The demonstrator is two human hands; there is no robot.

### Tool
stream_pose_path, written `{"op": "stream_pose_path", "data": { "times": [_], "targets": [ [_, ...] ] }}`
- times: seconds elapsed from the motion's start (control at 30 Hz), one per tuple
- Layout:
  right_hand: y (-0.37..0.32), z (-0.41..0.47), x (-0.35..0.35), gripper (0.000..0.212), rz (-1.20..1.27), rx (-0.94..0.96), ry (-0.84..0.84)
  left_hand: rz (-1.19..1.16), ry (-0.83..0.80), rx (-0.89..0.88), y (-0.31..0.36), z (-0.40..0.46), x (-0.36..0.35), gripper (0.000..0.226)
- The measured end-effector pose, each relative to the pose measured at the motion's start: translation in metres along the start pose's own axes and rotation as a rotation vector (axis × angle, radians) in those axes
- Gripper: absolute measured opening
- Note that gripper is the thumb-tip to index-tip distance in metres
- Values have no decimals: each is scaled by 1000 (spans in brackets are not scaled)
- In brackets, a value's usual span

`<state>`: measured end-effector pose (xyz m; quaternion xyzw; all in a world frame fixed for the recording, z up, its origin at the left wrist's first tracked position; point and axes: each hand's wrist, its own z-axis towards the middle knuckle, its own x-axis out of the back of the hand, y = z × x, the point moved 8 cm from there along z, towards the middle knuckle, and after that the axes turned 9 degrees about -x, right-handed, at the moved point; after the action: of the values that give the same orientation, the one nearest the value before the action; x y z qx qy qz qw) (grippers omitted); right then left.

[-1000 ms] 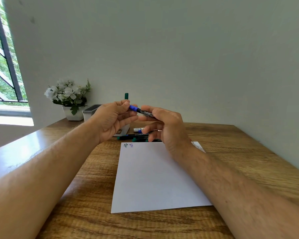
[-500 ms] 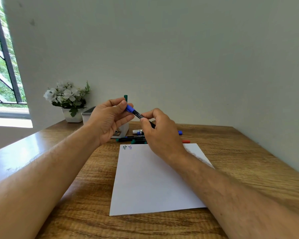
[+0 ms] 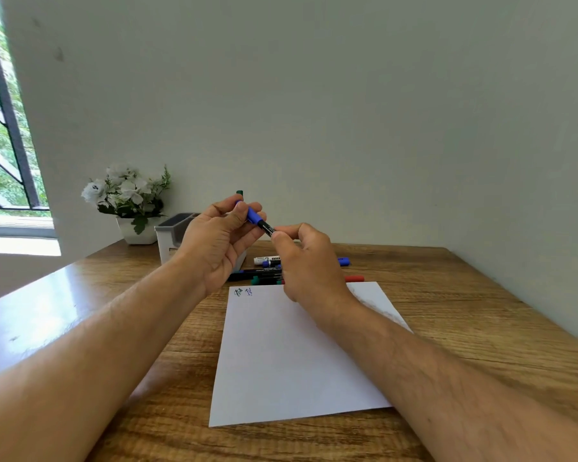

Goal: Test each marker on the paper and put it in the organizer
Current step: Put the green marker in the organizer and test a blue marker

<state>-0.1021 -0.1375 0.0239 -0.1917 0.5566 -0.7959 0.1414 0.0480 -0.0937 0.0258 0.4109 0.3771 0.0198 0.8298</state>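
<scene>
Both hands have lifted a little, and the blue cap looks freshly pressed back on, so this marker (image 3: 260, 221) seems tested and bound for the grey plastic organizer (image 3: 167, 235) at the tabletop's far left. The left hand (image 3: 214, 241) pinches the cap; the right hand (image 3: 301, 261) pinches the black barrel. Two scribbles mark the smooth white paper (image 3: 281, 361).
</scene>
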Motion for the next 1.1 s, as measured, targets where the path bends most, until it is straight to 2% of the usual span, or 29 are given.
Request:
{"op": "stream_pose_path", "data": {
  "times": [0.17, 0.37, 0.53, 0.63, 0.87, 0.97, 1.1],
  "targets": [
    [13, 6, -5, 13, 79, -108, -53, 2, 0, 17, -3, -4, 0, 23],
    [14, 6, -6, 16, -26, -109, -64, 130, -82, 8, -5, -11, -9, 50],
    [-5, 6, -5, 32, -317, 5, 11, 236, 29, -187, 31, 0, 10, 47],
    [-7, 13, -8, 28, -475, 17, 65, 332, 95, -342, 52, 5, 22, 45],
    [16, 22, -36, 42, -688, -70, -14, 467, 183, -555, 71, 3, 30, 50],
    [27, 22, -40, 41, -777, -107, -75, 504, 169, -640, 79, 5, 25, 51],
    [22, 19, -40, 36, -818, -47, -133, 602, 187, -754, 88, 6, 22, 52]
  ]
}}
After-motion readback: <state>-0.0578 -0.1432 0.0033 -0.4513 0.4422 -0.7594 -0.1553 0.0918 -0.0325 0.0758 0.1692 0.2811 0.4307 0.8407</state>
